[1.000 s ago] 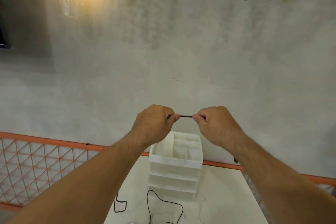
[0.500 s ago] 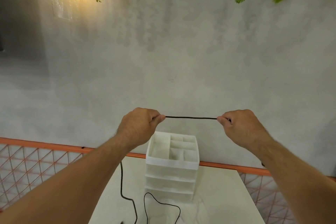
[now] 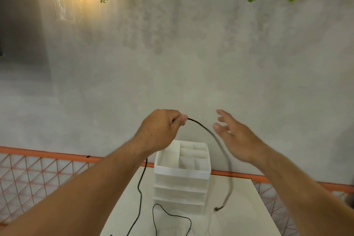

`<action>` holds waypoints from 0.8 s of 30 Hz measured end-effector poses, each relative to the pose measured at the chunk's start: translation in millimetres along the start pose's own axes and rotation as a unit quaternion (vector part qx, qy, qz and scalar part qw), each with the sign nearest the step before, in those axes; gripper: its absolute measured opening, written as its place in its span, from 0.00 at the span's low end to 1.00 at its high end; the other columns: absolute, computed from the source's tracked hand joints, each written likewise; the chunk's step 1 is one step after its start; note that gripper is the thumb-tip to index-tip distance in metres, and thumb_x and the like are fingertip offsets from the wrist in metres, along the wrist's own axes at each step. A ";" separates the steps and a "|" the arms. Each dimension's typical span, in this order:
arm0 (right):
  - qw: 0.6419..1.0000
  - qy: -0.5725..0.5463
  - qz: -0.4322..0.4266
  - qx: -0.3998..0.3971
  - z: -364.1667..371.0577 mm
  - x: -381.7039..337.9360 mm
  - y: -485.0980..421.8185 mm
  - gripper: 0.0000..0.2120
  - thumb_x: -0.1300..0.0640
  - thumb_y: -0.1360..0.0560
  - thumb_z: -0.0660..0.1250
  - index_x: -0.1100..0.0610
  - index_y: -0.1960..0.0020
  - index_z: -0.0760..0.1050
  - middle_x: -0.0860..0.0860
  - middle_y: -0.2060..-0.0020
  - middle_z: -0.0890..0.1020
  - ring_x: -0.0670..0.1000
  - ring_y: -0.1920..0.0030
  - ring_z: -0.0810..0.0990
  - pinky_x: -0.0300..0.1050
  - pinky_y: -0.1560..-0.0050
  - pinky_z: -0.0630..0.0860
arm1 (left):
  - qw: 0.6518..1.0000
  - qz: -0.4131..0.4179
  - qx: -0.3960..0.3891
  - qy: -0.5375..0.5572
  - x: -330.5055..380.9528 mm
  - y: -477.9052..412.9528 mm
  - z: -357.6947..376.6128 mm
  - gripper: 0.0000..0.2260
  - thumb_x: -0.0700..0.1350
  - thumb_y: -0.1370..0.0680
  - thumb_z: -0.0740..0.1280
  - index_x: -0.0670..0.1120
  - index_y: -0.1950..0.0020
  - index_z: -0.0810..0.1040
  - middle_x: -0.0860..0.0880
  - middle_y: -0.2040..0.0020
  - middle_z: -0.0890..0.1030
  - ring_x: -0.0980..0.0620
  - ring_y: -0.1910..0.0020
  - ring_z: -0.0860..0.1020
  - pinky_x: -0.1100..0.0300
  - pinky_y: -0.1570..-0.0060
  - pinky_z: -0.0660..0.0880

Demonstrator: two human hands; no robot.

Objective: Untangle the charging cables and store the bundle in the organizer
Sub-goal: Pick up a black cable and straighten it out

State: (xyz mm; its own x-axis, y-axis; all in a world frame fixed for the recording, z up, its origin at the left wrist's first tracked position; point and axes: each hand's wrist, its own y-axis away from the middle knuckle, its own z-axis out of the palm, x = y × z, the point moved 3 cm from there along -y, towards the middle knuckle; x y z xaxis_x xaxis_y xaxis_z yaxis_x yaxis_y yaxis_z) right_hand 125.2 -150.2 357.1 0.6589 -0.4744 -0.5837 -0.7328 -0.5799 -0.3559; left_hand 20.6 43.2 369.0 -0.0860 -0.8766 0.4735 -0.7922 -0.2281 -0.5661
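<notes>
The left hand (image 3: 162, 128) pinches a thin black charging cable (image 3: 203, 127) at its fingertips, above the white plastic drawer organizer (image 3: 182, 173). One length drops below the wrist to loose loops on the pale surface (image 3: 239, 216). The other arcs rightward and dangles, blurred, beside the organizer. The right hand (image 3: 237, 136) is spread, holding nothing. The cable looks light, limp and likely slippery, so a pinch near the free end should suit.
</notes>
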 end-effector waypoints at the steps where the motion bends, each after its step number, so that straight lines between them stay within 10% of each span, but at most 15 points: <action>1: 1.000 -0.018 -0.025 -0.006 7.4 -11.0 -0.6 0.24 0.43 0.19 0.54 0.42 0.24 0.56 0.43 0.30 0.69 0.46 0.31 0.70 0.45 0.30 0.65 | 1.000 0.011 -0.005 -0.005 6.9 -1.3 2.5 0.16 0.56 0.18 0.57 0.50 0.50 0.81 0.56 0.62 0.81 0.57 0.60 0.79 0.55 0.53 0.78; 5: 0.994 -0.095 -0.035 -0.042 28.0 -38.9 -1.9 0.16 0.47 0.17 0.52 0.46 0.33 0.71 0.44 0.55 0.84 0.47 0.48 0.80 0.43 0.44 0.75 | 0.999 0.036 -0.012 -0.005 16.7 -3.9 5.3 0.15 0.53 0.17 0.54 0.50 0.49 0.79 0.51 0.57 0.82 0.52 0.56 0.80 0.50 0.53 0.78; 11: 0.996 -0.081 -0.042 0.017 27.8 -45.5 -4.9 0.18 0.45 0.19 0.57 0.51 0.59 0.79 0.42 0.79 0.71 0.41 0.76 0.70 0.39 0.68 0.69 | 0.999 0.016 -0.026 -0.030 10.3 0.5 -6.7 0.14 0.53 0.18 0.56 0.49 0.55 0.78 0.53 0.67 0.77 0.53 0.67 0.76 0.54 0.62 0.75; 24: 0.967 0.249 -0.028 0.035 2.0 -38.4 -16.3 0.24 0.44 0.18 0.54 0.54 0.70 0.68 0.49 0.73 0.73 0.49 0.71 0.70 0.42 0.70 0.65 | 0.987 -0.031 -0.051 -0.147 -6.8 5.3 -8.4 0.16 0.57 0.18 0.55 0.52 0.51 0.80 0.53 0.64 0.80 0.53 0.63 0.78 0.56 0.59 0.77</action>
State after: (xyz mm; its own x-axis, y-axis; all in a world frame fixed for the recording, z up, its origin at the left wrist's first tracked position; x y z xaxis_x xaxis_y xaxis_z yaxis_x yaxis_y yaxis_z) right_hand 111.4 -121.3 383.9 0.6853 -0.7140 -0.1434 -0.6916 -0.5763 -0.4355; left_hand 11.9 51.5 368.4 0.1327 -0.9507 0.2803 -0.8478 -0.2553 -0.4647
